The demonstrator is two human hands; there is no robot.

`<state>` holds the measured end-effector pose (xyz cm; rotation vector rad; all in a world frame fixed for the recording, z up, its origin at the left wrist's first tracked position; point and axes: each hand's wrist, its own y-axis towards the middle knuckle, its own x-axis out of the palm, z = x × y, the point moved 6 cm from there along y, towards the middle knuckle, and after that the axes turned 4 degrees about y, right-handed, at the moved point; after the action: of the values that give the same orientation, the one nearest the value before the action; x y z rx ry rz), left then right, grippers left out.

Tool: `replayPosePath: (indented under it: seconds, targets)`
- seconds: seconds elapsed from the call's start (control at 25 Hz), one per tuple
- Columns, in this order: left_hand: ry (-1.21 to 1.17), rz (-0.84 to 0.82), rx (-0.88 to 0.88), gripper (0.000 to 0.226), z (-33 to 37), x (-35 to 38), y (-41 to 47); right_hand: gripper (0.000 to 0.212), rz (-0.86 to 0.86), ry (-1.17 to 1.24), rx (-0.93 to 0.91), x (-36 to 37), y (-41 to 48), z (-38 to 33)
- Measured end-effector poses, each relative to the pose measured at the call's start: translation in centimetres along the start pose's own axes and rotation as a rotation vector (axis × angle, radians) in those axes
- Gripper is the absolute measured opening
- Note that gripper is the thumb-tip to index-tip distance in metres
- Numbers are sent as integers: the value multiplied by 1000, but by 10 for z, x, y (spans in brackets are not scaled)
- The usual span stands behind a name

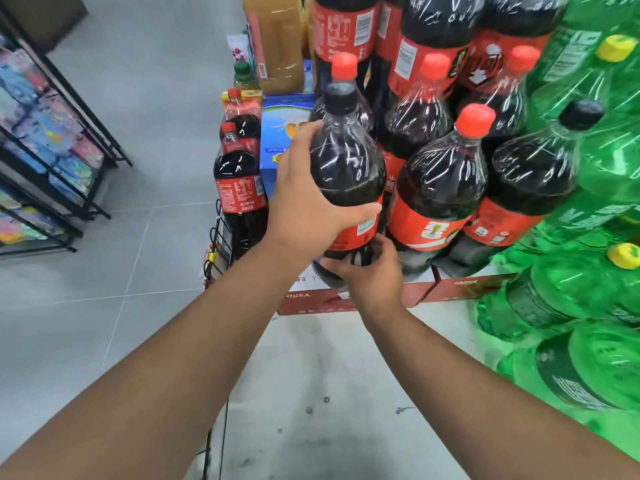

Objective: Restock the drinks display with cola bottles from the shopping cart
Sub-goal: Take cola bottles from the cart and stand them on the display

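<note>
Field notes, remote feed.

- The right hand (372, 277) is hiding the base of the cola bottle (346, 161). I can't tell whether it is touching the red carton (450, 291).
- The left hand (308, 195) is covering part of the bottle's label and the near corner of the blue box (282, 133).
- The carton print is coming through too blurred for me to read.
- The top edge is cutting off the juice bottle (277, 39) and the upper cola bottles (346, 26).
- The right edge is cropping the green bottles (606, 161), and their labels are smearing.
- The left edge is cutting the rack (81, 102). Its goods are showing only as coloured smudges.
- Both forearms are running out past the bottom edge.
</note>
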<state>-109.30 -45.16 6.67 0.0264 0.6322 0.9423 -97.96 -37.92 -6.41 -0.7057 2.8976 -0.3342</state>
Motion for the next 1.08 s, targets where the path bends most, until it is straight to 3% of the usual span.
replayPosePath:
  seconds: [0.24,0.36,0.52,1.08]
  targets:
    - [-2,-6,-6,114,-18,12,7,84,78,32,34,9,6,12]
    - [16,-25,1,114,-21,18,9,92,119,38,50,8,8,18]
    - [33,-53,35,115,-17,25,9,82,136,27,56,5,12,19]
    - [77,-21,50,117,-19,27,0,71,155,-244,0,-3,12,13]
